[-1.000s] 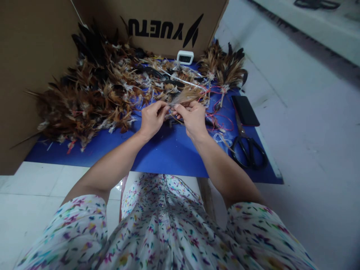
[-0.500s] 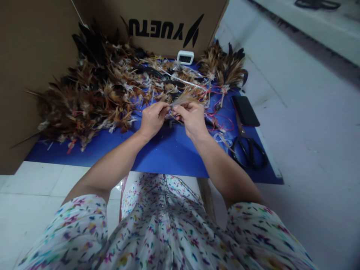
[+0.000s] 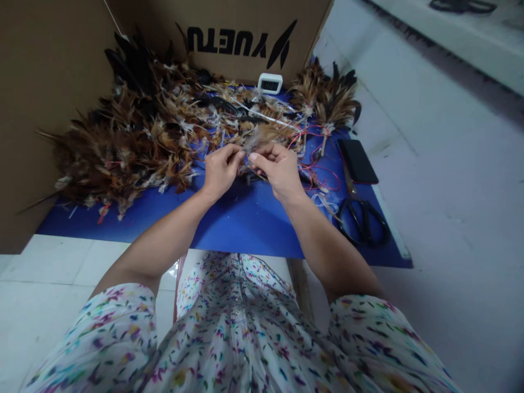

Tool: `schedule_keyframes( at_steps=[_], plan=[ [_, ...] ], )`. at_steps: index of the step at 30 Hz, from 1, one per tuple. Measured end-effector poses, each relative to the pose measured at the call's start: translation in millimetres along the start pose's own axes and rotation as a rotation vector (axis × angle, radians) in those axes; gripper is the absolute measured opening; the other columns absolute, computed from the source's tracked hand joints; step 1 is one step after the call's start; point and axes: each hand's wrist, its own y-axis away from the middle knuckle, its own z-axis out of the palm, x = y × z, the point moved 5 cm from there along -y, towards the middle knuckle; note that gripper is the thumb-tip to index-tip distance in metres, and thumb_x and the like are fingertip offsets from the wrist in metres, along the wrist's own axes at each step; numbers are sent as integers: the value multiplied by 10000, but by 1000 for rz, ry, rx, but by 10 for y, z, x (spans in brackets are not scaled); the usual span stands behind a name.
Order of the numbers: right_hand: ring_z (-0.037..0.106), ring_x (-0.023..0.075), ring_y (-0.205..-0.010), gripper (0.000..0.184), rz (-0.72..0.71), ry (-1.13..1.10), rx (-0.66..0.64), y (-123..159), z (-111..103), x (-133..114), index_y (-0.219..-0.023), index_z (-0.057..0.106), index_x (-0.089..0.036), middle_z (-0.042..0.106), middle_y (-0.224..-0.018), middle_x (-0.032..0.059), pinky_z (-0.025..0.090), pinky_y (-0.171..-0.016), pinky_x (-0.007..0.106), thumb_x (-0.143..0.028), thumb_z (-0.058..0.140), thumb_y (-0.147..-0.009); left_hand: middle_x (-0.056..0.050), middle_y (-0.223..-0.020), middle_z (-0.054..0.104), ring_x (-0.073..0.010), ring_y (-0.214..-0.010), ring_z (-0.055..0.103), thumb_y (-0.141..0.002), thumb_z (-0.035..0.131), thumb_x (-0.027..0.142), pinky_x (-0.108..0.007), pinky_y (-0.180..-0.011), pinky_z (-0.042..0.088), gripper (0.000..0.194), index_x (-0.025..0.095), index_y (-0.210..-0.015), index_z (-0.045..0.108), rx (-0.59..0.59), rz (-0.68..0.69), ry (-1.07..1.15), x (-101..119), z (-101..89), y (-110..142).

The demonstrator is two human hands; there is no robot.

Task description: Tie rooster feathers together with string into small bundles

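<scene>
In the head view, the right hand [image 3: 281, 168] is pinching a feather bunch [image 3: 261, 137] above the table [image 3: 248, 224]; whether the left hand [image 3: 221, 170] is gripping its base, I cannot tell. The bunch is likely feeling light, soft, bendy, best held by its stems; its long line is slanting away and right.

The feathers [image 3: 143, 142] are rust-brown, tan and black with whitish tufts; the tabletop [image 3: 245, 224] is deep blue, the thread [image 3: 314, 176] red. Lettering [image 3: 224, 42] on the brown cardboard [image 3: 155, 22] is black, and the white clothing [image 3: 241, 349] carries scattered multicoloured floral specks.
</scene>
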Motion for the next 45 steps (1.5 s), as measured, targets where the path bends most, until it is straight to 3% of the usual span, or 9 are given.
schedule_keyframes(
  at_steps=[6, 13, 19, 24, 28, 34, 40, 45],
  plan=[
    [585, 126, -656, 32, -109, 334, -56, -49, -92, 17, -763, 668, -191, 678, -713, -7, 492, -672, 296, -217, 680, -749, 34, -530, 589, -62, -391, 475, -886, 637, 534, -186, -425, 379, 398, 182, -708, 587, 26, -226, 323, -189, 32, -45],
    [618, 179, -776, 116, -206, 814, -261, 14, 21, 72, -849, 719, -186, 693, -861, 48, 497, -793, 345, -116, 647, -792, 29, -589, 615, -55, -410, 488, -885, 640, 542, -187, -430, 396, 392, 185, -733, 588, 93, -249, 410, -325, 4, -102],
    [613, 242, -972, 152, -282, 1022, -356, 62, 196, 174, -1010, 715, -168, 660, -972, 95, 494, -906, 391, -202, 655, -875, 33, -586, 601, -50, -428, 494, -899, 632, 523, -180, -438, 386, 377, 186, -738, 577, 98, -241, 409, -335, -1, -113],
    [590, 294, -1049, 120, -322, 1127, -393, 49, 285, 271, -947, 718, -141, 649, -1038, 146, 462, -955, 443, -173, 616, -892, 29, -597, 617, -47, -412, 473, -885, 660, 497, -185, -415, 379, 362, 191, -717, 561, 95, -305, 414, -290, 2, -103],
    [593, 257, -970, 131, -299, 1011, -371, 29, 237, 263, -864, 689, -156, 656, -972, 125, 465, -920, 412, -106, 569, -878, 28, -591, 617, -50, -417, 484, -885, 661, 486, -185, -414, 378, 352, 194, -715, 562, 93, -340, 390, -276, -1, -99],
    [550, 156, -703, 93, -165, 645, -235, -56, 33, 222, -750, 631, -213, 643, -753, 6, 457, -747, 332, -197, 627, -841, 27, -587, 616, -52, -418, 495, -887, 663, 483, -188, -417, 380, 356, 191, -710, 565, 93, -331, 381, -267, -7, -102],
    [503, 103, -610, 55, -58, 290, -104, -125, -81, 194, -735, 631, -190, 590, -642, -40, 421, -657, 278, -208, 660, -778, 31, -593, 624, -36, -404, 482, -866, 697, 457, -167, -405, 381, 351, 184, -703, 549, 109, -370, 423, -253, -9, -104],
    [418, 77, -541, 65, 16, 164, -54, -92, -110, 124, -782, 642, -191, 526, -574, -68, 335, -551, 244, -230, 691, -766, 38, -577, 618, -33, -392, 475, -860, 708, 444, -160, -395, 380, 355, 180, -690, 544, 104, -395, 443, -245, -5, -103]
  ],
)
